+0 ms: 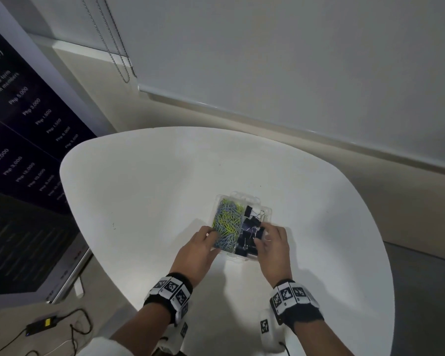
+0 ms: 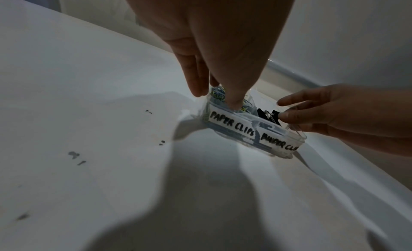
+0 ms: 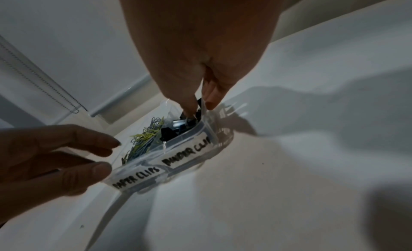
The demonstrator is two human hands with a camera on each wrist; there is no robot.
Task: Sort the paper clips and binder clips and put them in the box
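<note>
Hands meet at a small clear box (image 1: 265, 207) near the middle of the white table (image 1: 139, 188) in the head view. The box is long, and its long side runs away from the person, a bit to the right. The left hand (image 1: 200, 249) is at the near left side, with fingers on the side full of yellow and blue paper clips (image 1: 228, 223). The right hand (image 1: 274, 246) is at the near right side, right over the black binder clips (image 1: 251, 236). So each hand is next to its own side, and no loose clips show on the table. The sorting looks almost done.

The left wrist view shows the left hand (image 2: 214, 48) with fingers fairly straight, tips down on the paper clips (image 2: 217, 94). It pinches nothing that I can see. The front of the box (image 2: 296, 140) has two white labels (image 2: 231, 122). One reads PAPER CLIPS.

The right wrist view shows the right hand (image 3: 196, 48) reaching down into the right side. Its thumb and a finger seem to pinch one black binder clip (image 3: 200, 104), though the view is dim. More binder clips (image 3: 176, 128) lie under it. I think the next move is just to let go.
</note>
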